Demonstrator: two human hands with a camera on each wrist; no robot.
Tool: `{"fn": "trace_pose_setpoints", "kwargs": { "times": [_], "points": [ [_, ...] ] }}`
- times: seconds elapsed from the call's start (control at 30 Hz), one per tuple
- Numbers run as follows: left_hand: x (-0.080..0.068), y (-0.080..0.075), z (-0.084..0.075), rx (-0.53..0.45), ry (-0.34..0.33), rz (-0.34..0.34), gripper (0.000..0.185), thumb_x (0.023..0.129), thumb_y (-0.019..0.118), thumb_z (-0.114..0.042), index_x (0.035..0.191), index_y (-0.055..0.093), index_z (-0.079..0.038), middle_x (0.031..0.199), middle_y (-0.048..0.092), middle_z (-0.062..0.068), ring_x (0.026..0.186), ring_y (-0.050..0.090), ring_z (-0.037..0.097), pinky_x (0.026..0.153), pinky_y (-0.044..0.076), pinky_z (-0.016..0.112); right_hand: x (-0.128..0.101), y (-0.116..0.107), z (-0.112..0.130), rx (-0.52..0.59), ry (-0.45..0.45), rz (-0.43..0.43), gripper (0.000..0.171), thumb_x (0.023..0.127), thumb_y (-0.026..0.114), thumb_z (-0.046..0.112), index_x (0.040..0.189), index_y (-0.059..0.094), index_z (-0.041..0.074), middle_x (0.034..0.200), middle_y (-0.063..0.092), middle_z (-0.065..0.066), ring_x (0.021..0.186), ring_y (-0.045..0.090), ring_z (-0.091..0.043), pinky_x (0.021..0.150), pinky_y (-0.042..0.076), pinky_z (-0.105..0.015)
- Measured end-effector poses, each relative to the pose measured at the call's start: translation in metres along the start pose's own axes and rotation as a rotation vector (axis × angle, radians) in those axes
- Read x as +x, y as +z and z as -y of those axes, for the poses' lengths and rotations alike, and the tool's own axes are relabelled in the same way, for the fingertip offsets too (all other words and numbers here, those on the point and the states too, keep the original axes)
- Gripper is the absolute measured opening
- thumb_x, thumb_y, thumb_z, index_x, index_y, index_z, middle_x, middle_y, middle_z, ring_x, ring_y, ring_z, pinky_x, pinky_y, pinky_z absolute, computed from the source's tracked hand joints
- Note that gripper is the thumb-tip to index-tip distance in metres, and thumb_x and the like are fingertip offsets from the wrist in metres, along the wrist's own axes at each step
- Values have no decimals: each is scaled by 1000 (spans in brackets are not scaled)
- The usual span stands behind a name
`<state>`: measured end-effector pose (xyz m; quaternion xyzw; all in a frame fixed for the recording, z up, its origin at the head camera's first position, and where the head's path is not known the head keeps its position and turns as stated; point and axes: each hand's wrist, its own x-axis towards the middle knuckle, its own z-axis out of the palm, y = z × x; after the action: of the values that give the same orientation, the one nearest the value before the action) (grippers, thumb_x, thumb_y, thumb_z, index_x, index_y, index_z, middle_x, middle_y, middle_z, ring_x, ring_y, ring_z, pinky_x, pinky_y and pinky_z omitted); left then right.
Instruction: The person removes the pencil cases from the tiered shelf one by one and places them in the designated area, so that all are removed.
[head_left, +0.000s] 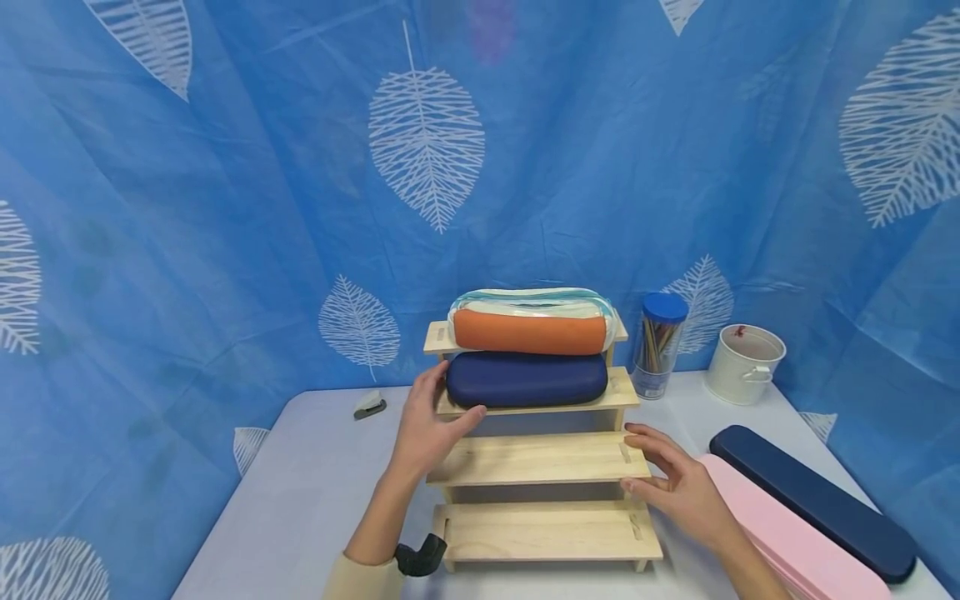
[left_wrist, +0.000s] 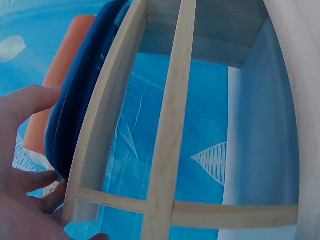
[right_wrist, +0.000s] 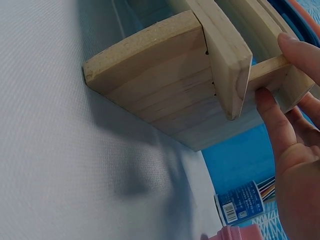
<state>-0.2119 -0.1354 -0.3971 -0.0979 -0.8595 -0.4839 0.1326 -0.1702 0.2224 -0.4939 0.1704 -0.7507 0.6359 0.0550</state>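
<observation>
Leaf-print backdrop point(head_left: 225, 208), open hands point(head_left: 427, 425) flanking wooden rack point(head_left: 536, 458), pencil cases point(head_left: 813, 504) alongside.

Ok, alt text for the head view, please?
Left hand touches the navy case on a four-step wooden rack; right hand rests open at the rack's right edge. An orange case lies on the top step.

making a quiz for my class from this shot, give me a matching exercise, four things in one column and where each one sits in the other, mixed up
Things:
1. orange soft pencil case
2. dark blue hard oval case
3. small white metal bucket
4. long pink flat case

Places:
A. second step from the top of the wooden stepped shelf
B. table, right of the clear pencil tube with blue lid
C. top step
D. table, front right

Pairs: 1-C, 2-A, 3-B, 4-D
</observation>
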Motion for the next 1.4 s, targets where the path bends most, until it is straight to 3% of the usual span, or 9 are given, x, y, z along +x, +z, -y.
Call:
{"fn": "trace_pose_setpoints", "kwargs": {
  "times": [0.37,0.57,0.8,1.03,1.27,1.4],
  "points": [
    [-3,2,1,25,20,0,90,74,80,-49,146,39,-16,136,37,6,120,45,22,101,41,40,0,0,-2,-6,-13,-9,56,82,77,7,133,54,5,146,38,-12,123,46,-1,80,55,-33],
    [2,7,-1,25,17,11,95,72,78,-56,148,35,-19,147,32,5,130,41,21,104,39,41,-2,1,-1,-6,-8,-11,55,82,76,6,133,53,4,146,37,-13,123,46,0,81,55,-32],
    [6,7,-4,-3,-28,26,99,70,82,-51,149,35,-14,145,40,6,131,42,21,104,39,38,-2,1,1,-3,6,-13,55,82,77,8,132,54,5,147,37,-12,124,46,-1,81,55,-32],
    [3,0,0,-2,-8,4,99,63,87,-50,144,43,-14,137,47,5,124,49,21,101,42,38,-2,4,2,3,-8,0,55,83,76,7,133,53,3,147,36,-13,124,46,-2,81,55,-32],
    [-2,-18,3,-42,8,76,90,65,88,-44,141,49,-17,137,45,4,124,48,24,102,40,45,-2,4,0,9,-19,-1,56,82,76,5,133,53,3,147,36,-14,125,46,-3,81,54,-33],
    [0,-21,3,-43,19,143,97,67,87,-44,147,39,-17,144,38,4,129,42,24,105,37,46,-1,4,0,11,-14,-10,55,83,76,6,133,53,4,147,37,-11,125,45,-3,82,54,-33]
  ]
}}
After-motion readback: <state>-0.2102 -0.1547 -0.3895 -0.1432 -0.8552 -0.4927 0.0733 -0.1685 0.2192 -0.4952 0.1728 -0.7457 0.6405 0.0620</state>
